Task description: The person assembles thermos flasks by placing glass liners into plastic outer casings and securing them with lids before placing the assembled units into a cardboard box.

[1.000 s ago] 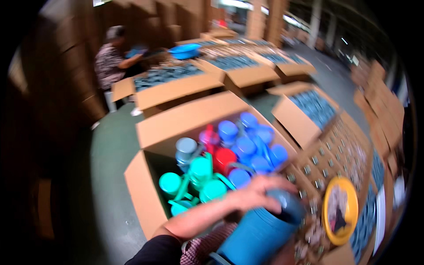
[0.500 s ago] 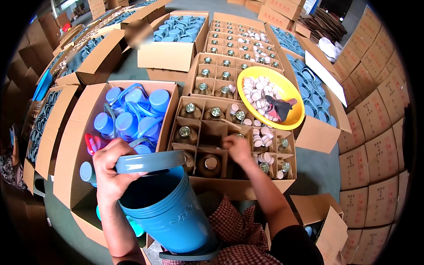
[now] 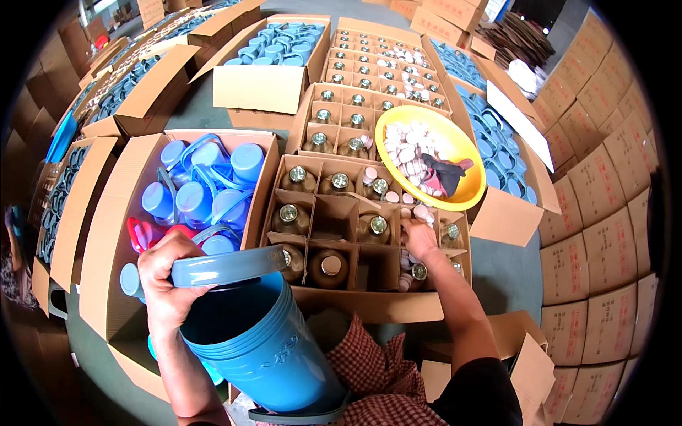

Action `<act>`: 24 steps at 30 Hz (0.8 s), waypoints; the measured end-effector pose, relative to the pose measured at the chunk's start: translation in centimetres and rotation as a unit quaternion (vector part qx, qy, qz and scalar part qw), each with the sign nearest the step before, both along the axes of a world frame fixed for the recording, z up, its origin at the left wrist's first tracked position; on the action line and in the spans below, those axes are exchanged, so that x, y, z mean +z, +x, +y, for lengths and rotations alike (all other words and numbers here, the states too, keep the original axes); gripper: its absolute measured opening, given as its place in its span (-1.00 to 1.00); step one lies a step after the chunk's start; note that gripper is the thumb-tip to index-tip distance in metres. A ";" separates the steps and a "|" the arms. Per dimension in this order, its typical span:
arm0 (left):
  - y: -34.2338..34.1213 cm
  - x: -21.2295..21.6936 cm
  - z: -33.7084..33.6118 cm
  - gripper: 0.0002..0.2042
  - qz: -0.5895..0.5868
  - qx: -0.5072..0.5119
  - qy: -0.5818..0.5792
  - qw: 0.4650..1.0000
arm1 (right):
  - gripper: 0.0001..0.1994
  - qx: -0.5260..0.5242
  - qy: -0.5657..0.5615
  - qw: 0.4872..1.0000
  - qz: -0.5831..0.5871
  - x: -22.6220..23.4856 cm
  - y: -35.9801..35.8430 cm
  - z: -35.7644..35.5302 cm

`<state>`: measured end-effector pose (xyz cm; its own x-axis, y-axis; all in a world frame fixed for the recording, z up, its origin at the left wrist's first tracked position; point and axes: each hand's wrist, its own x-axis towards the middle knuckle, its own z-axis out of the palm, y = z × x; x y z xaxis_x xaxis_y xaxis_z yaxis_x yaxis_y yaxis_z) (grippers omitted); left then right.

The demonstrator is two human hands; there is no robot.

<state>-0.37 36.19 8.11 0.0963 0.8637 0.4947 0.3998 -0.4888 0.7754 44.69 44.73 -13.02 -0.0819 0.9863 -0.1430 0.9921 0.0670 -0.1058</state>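
My left hand [image 3: 167,280] is closed round the grey-blue handle [image 3: 227,268] of a blue plastic vacuum flask casing [image 3: 273,348]. The casing leans toward me, its wide mouth up and its inside dark. My right hand [image 3: 420,240] reaches into the divided carton [image 3: 398,304], fingers pressed together at the pale round stoppers [image 3: 423,214]. What its fingertips hold is hidden. Glass flask liners with shiny mouths, such as one liner [image 3: 374,227] beside my right hand, stand in the compartments. One liner [image 3: 329,268] is topped with a pale stopper.
A yellow basin [image 3: 465,193] of pale stoppers and dark cloth rests on the cartons. To the left, an open carton [image 3: 106,234] holds blue flasks [image 3: 193,202]. More cartons of blue casings [image 3: 273,51] lie beyond. Stacked boxes [image 3: 590,255] line the right.
My right hand has moved right, from beside a liner to the stoppers, uncovering the liner and compartments. The left hand keeps its hold on the handle. The view has shifted slightly.
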 end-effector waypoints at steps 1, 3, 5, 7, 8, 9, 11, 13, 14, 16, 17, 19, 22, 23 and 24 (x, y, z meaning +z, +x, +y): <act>-0.1 -0.1 0.0 -0.71 0.001 0.001 0.001 1.000 | -0.58 0.025 0.026 0.999 0.006 -0.2 0.5 -0.2; -0.3 -0.3 -0.2 -0.70 0.002 0.008 -0.004 1.000 | -0.56 0.034 0.032 0.999 0.013 0.4 0.6 -0.7; -0.4 -0.3 -0.4 -0.69 -0.002 0.020 -0.009 1.000 | -0.56 0.031 0.056 0.997 0.032 1.2 0.4 -1.3; -0.5 -0.4 -0.5 -0.68 0.002 0.019 -0.004 1.000 | -0.60 0.011 0.088 0.995 0.036 0.9 0.7 -1.7; -0.5 -0.5 -0.4 -0.67 0.004 0.017 0.000 1.000 | -0.62 -0.001 0.105 0.994 0.037 0.8 0.9 -1.9; -0.5 -0.6 -0.3 -0.66 0.006 0.012 0.001 1.000 | -0.69 -0.008 0.143 0.989 0.042 0.6 1.0 -2.0; -0.4 -0.6 0.0 -0.66 0.007 0.009 -0.001 1.000 | -0.73 -0.041 0.108 0.993 0.008 0.3 0.7 -2.0; -0.2 -0.9 0.2 -0.66 0.000 0.007 -0.005 1.000 | -0.80 -0.036 0.117 0.992 0.009 0.3 1.0 -2.3; -0.1 -0.9 0.2 -0.66 0.001 0.006 -0.004 1.000 | -0.79 -0.063 0.144 0.987 0.014 0.5 1.2 -2.3; 0.0 -0.9 0.3 -0.66 0.004 0.005 -0.005 1.000 | -0.78 -0.119 0.196 0.973 0.023 1.1 2.0 -2.0; -0.1 -0.8 0.2 -0.66 0.007 0.008 -0.005 1.000 | -0.76 -0.150 0.205 0.967 0.020 1.6 2.4 -1.9; -0.2 -0.7 -0.1 -0.66 0.013 0.016 -0.007 1.000 | -0.71 -0.185 0.180 0.966 0.034 1.4 3.1 -1.7; 0.3 -0.7 0.4 -0.66 0.013 0.002 0.005 1.000 | -0.68 -0.114 0.168 0.979 0.028 -0.7 4.8 -2.3; 0.4 -0.7 0.5 -0.67 0.014 0.000 0.005 1.000 | -0.67 -0.070 0.161 0.984 0.024 -1.1 5.0 -2.5; 0.4 -0.7 0.5 -0.67 0.014 -0.002 0.005 1.000 | -0.68 -0.095 0.152 0.983 0.032 -1.3 5.2 -2.5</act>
<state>0.05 36.71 7.45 0.1131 0.8583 0.5006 0.4198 -0.4979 0.7588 49.89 42.28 -14.33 0.1088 0.9809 0.1611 0.9817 -0.0806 -0.1723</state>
